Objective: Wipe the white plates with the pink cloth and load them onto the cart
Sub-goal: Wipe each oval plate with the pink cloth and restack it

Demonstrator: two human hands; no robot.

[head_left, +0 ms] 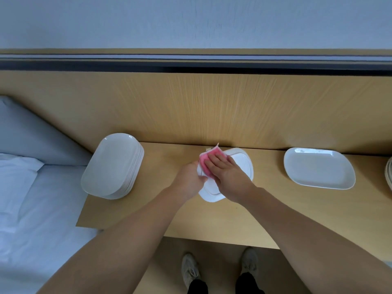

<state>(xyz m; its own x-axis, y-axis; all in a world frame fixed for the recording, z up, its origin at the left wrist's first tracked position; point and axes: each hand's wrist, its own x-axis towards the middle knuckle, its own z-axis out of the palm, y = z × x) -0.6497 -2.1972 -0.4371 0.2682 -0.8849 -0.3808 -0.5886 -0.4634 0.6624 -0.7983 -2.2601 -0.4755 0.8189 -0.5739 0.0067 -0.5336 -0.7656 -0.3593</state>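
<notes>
While the right hand (227, 177) lies flat on the cloth (206, 161), fingers straight and pressing the pink fabric down onto the plate (239, 164), the left hand (189, 179) grips that plate's rim at about 9 o'clock, thumb on top, fingers tucked out of sight under the edge. So the hands sit close together, very nearly touching, one clamped on the plate and the other spread open over the cloth. That cloth covers the plate's 11 o'clock corner, and a pale tip of it pokes out past the rim toward the wooden panel (212, 107) behind. The plate itself rests on the desk (265, 213), near the back edge and right in the middle of the view. Out at 9 o'clock from it, well apart, a stack (112, 164) of white plates stands at the desk's left end. Over at 3 o'clock a lone plate (318, 167) lies flat, and farther along at 3 o'clock a second stack (389, 175) shows only as a sliver cut by the frame. Past the desk's left end there's a bed (42, 219) with pale sheets and a pillow (14, 172). Down at 6 o'clock, below the desk's front edge, two grey shoes (191, 270) stand on the floor
</notes>
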